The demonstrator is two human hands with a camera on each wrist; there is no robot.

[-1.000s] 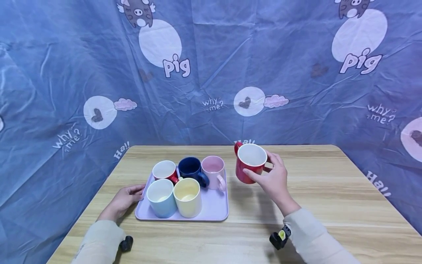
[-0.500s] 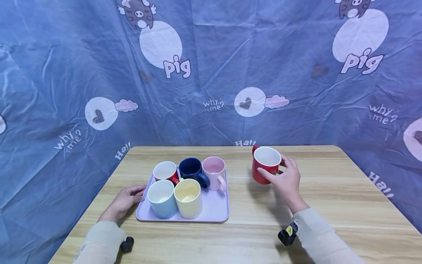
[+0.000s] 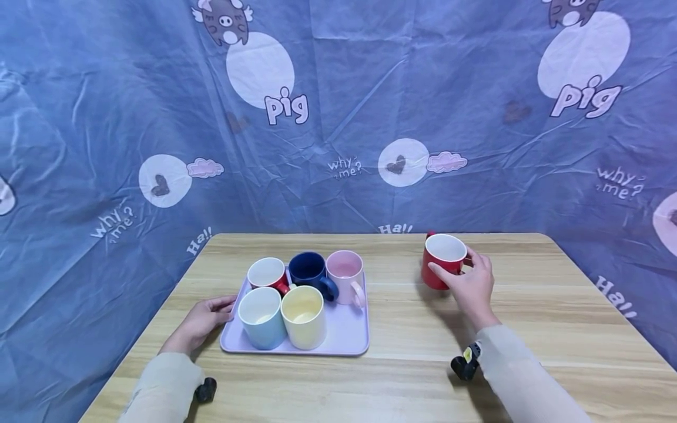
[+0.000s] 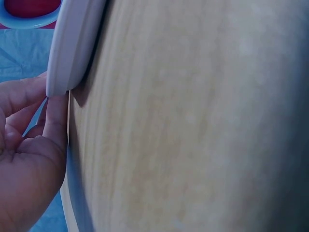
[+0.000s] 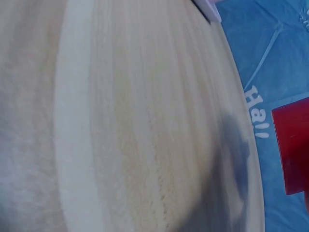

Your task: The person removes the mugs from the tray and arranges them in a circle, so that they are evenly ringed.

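Red mug (image 3: 443,258) grasped in the right hand (image 3: 472,288), opening up, over the right rear of the table (image 3: 402,364).
The right thumb presses the mug's near side, the fingers go round its right side, and the mug hangs just above the wood, its shadow below. Well to its left lies the lilac tray (image 3: 344,332); the left hand (image 3: 201,322) touches its left edge, though whether it pinches the edge I cannot tell. On the tray, the rear row runs, left to right, other red mug (image 3: 266,273), navy mug (image 3: 308,270), pink mug (image 3: 346,279); in front stand the blue mug (image 3: 261,320) and cream mug (image 3: 305,320), side by side. Behind the table hangs a printed blue curtain (image 3: 344,70).
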